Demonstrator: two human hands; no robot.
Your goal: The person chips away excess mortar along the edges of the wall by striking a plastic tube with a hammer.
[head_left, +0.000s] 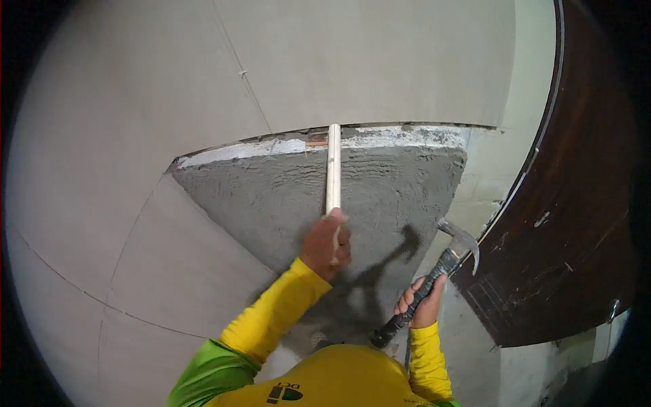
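The left hand (327, 245), near the centre, is closed around a pale wooden stick (333, 166) that points to 12 o'clock over a rough grey mortar patch (400, 186). Towards 4 o'clock, the right hand (426, 306) grips the tape-wrapped handle of a claw hammer (441, 269), its head near a dark brown panel (549, 237). At 6 o'clock, the yellow shirt (346, 373) bears a dark logo, apparently lettered "DCI".

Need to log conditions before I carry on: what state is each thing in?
Wooden stick: gripped in left hand
Hammer: gripped in right hand, handle wrapped
Grey mortar: exposed, ridged; wet or dry unclear
Tiles: laid beside mortar
Dark panel: scuffed
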